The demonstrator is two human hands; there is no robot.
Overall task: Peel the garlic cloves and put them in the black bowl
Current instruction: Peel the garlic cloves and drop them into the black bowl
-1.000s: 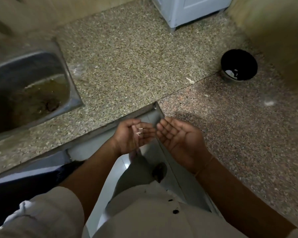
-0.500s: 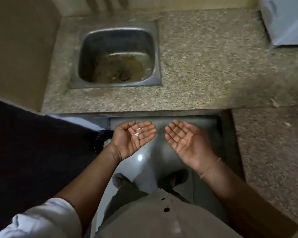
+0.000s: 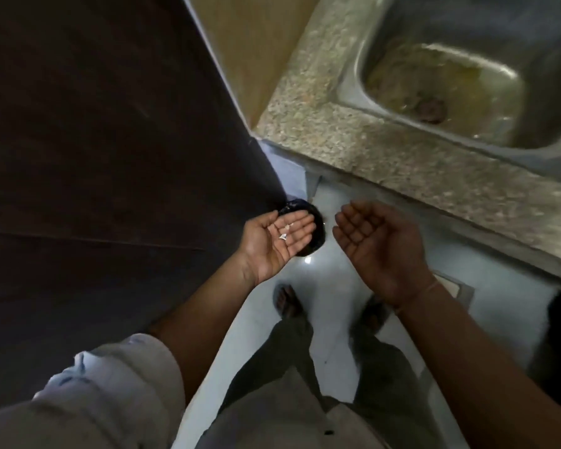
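Clean-up step, I think: left hand (image 3: 277,243), grip wide, carries peel scraps (image 3: 284,231) above a dark container (image 3: 318,236); right hand (image 3: 374,244) wide, empty. Next, tilt the palm.

A pale shirt (image 3: 272,422) is worn, with small dark buttons (image 3: 329,431) down its front and its left sleeve (image 3: 110,384) rolled up in thick folds, so that the forearm is left bare. A thin, pale thread band (image 3: 429,288) is tied round the wrist of the right hand (image 3: 379,244). Dark grey trousers (image 3: 285,358) are worn, and dark open footwear (image 3: 287,303) is only dimly made out.
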